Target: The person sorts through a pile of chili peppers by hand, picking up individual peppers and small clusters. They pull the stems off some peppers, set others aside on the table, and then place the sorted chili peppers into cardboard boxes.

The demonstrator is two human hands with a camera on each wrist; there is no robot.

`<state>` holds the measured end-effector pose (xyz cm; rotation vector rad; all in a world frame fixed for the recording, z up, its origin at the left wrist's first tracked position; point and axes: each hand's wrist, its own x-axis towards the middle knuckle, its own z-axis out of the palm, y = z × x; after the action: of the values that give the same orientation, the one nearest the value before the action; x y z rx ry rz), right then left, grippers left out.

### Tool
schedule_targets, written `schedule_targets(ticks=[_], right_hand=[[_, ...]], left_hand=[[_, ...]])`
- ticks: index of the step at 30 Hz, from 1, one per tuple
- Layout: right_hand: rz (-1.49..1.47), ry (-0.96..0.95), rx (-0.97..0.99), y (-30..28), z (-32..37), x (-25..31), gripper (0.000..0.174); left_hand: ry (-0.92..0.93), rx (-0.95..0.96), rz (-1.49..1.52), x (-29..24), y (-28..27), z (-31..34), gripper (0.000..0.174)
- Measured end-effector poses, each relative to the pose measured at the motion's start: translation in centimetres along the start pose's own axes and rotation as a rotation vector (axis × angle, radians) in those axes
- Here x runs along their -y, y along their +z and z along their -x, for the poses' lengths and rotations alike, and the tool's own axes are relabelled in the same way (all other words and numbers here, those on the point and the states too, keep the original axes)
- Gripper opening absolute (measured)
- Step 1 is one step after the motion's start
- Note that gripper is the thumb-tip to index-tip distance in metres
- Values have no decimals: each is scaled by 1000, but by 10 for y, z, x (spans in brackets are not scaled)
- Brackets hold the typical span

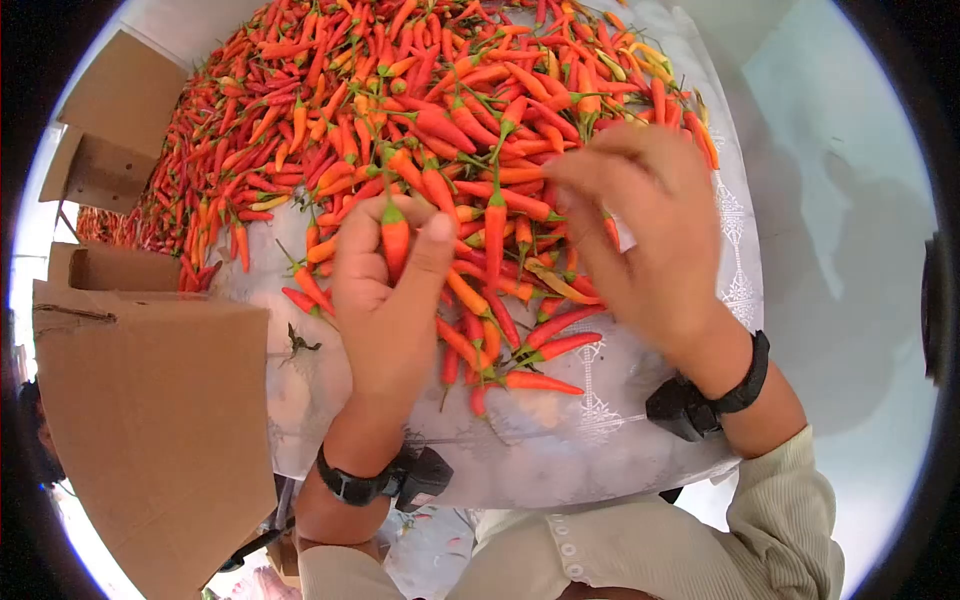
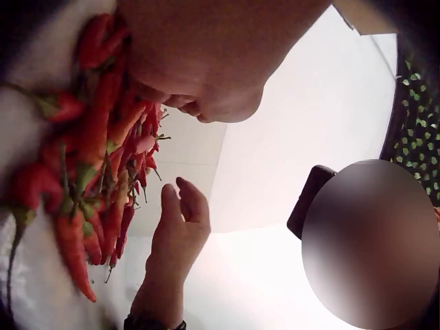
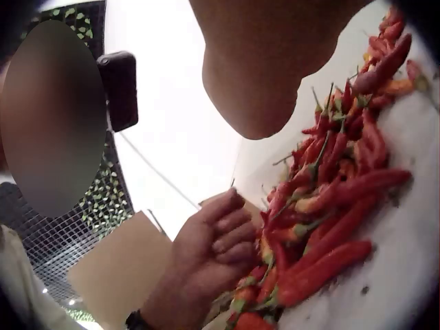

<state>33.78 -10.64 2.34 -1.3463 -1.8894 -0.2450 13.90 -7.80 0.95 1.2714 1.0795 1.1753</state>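
pinching an orange chili between thumb and curled fingers, the left hand hangs over the chili heap; the right hand hovers just right, fingers loosely parted, empty.

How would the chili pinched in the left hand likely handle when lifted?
Probably light: the left hand holds the chili between thumb and fingers alone. Likely fairly stiff, since it stands straight in the grip. Its smooth skin may be slippery.
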Motion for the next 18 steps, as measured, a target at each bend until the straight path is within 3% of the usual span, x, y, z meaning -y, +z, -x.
schedule_targets(ticks=[4,8,10,13,14,18], right_hand=[[-152,55,249,20,8,25,25],[-229,61,189,19,11,23,26],[-365,56,50,27,14,19,27],[-584,126,32,24,13,28,34],[-577,149,113,20,15,30,37],[-665,231,111,23,22,30,33]], left_hand=[[1,51,46,-3,6,3,13],[-51,49,67,-12,8,5,16],[-7,95,-30,-10,5,7,18],[136,163,-139,-5,9,9,23],[195,185,-171,-3,11,9,25],[283,268,-323,9,0,1,28]])
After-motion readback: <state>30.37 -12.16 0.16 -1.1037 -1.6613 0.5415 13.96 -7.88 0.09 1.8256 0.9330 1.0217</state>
